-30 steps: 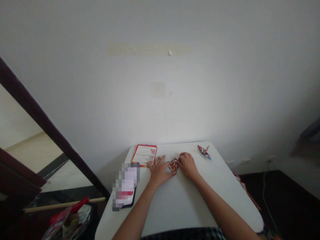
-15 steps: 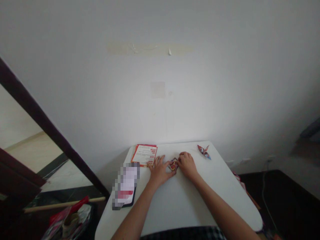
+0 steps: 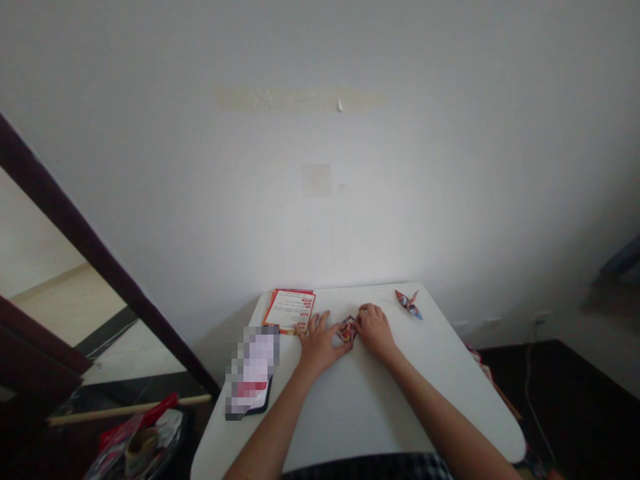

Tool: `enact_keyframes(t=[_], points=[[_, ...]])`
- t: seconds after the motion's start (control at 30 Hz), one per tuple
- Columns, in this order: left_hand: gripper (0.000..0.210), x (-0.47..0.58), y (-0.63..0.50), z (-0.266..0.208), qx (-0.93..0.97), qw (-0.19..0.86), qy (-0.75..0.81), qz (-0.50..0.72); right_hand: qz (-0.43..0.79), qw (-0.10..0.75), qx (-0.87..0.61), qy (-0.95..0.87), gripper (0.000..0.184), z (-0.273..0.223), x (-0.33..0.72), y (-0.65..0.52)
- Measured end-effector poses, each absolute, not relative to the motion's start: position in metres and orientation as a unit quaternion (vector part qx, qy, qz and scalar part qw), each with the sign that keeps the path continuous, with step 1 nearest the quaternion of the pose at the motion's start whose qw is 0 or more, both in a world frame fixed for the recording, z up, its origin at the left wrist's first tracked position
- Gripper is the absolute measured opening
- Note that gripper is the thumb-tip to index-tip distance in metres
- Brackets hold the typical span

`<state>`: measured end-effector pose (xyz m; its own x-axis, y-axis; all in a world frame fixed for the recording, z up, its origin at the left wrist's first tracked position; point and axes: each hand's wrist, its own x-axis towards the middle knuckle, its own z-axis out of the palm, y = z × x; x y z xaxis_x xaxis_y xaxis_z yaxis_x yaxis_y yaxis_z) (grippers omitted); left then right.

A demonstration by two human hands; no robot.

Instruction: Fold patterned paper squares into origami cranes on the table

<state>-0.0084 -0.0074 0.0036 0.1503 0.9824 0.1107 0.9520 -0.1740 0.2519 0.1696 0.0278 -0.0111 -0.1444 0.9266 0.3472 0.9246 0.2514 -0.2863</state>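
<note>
Small folded paper piece in red, yellow and dark print [image 3: 347, 331], lying on the white, round-cornered table [image 3: 360, 420], between both hands; used as landmark below. Immediately left of the folded paper piece: bare left hand [image 3: 320, 341], palm down, with thumb and forefinger set apart and touching the paper on that side, remaining fingers spread out toward the far left. Immediately right of the folded paper piece: bare right hand [image 3: 376, 331], back upward, with fingers curled and pressed together, tips at the right edge of the paper. Cannot tell from this view whether pinching that edge or merely pressing on it.

Noted left of and slightly beyond the folded paper piece: stack of square, red-and-orange-bordered printed sheets [image 3: 289, 310], just beside the outer left fingers. Noted left of and nearer than the folded paper piece: flat, black-edged phone [image 3: 260, 373], largely masked by pixel blocks. Noted right of and beyond the folded paper piece, well apart from it: red-and-blue folded paper crane [image 3: 410, 305], wings outspread. Behind the folded paper piece, past the far table edge: plain white wall [image 3: 450, 187], marked with a long, yellowish tape strip [image 3: 300, 99].
</note>
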Motion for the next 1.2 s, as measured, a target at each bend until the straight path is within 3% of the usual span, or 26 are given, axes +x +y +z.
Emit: enact_keyframes(t=[0.53,0.93,1.2], points=[[0.050,-0.003,-0.010,0.002,0.764,0.029,0.622,0.171,0.008,0.244,-0.631,-0.736,0.021,-0.018,0.170,0.036],[0.052,-0.003,-0.012,0.011,0.751,0.056,0.641,0.147,0.128,0.379,-0.540,-0.740,0.011,-0.025,0.202,0.045],[0.050,-0.002,-0.013,0.011,0.751,0.050,0.642,0.144,0.117,0.372,-0.529,-0.754,0.009,-0.025,0.203,0.042]])
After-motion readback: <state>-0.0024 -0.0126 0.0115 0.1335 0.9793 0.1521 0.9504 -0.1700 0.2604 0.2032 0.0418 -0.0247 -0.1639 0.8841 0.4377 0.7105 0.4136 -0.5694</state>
